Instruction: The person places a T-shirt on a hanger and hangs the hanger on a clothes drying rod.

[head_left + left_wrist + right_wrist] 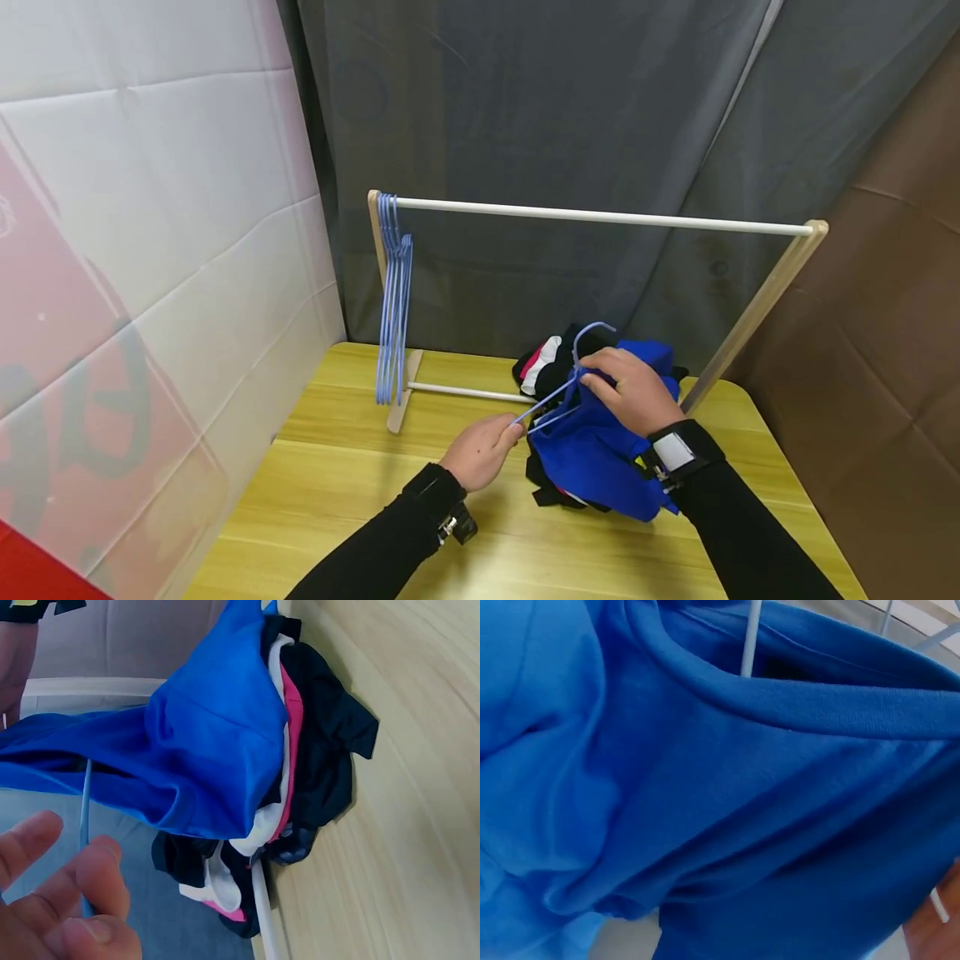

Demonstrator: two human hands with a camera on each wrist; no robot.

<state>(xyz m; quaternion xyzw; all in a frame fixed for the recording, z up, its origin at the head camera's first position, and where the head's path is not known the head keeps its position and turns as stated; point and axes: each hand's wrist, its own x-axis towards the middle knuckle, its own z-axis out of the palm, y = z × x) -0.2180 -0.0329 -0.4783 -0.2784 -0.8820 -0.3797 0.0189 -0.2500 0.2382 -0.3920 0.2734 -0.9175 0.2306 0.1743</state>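
My left hand (480,450) pinches one end of a light blue hanger (575,346) between thumb and fingers. Its hook points up near my right hand (633,396), which grips a blue T-shirt (600,458) by the neck area. In the left wrist view the hanger (85,802) runs from the fingers into an opening of the shirt (217,735). The right wrist view is filled by the shirt's ribbed collar (840,712), with the hanger's bar (751,637) passing inside it. The hanger's far end is hidden in the cloth.
A rack with a white rail (600,215) and wooden side posts (757,317) stands on the wooden table (337,500). Several light blue hangers (393,317) hang at its left end. Black, white and pink clothes (540,367) lie piled behind and under the shirt.
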